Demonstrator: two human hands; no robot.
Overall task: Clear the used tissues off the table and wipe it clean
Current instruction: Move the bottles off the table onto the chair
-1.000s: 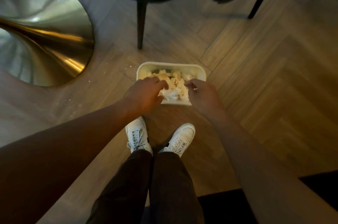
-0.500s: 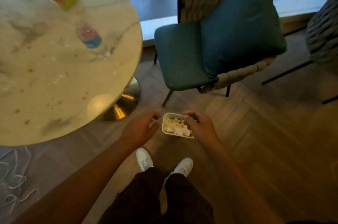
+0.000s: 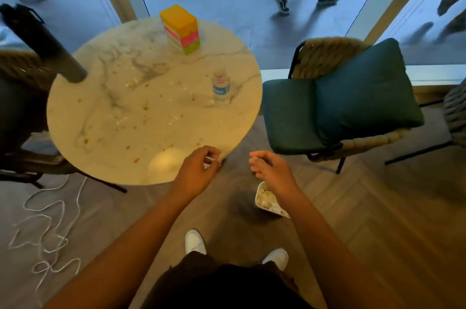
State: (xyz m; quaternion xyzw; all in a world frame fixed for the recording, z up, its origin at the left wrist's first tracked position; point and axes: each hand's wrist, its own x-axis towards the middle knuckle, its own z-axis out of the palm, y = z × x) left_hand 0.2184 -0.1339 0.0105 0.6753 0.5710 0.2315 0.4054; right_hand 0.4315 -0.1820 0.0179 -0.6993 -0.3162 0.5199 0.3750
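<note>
A multicoloured box and a clear water bottle stand apart. A green-cushioned chair sits right. White cord lies tangled on the wooden floor.

hands: left hand and right hand have lifted out of the bin, now near the table edge
view: raised from floor to tabletop

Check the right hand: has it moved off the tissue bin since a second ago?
Yes. The right hand has risen away from the bin on the floor and now hangs above its far edge, fingers loosely curled, holding nothing visible.
</note>
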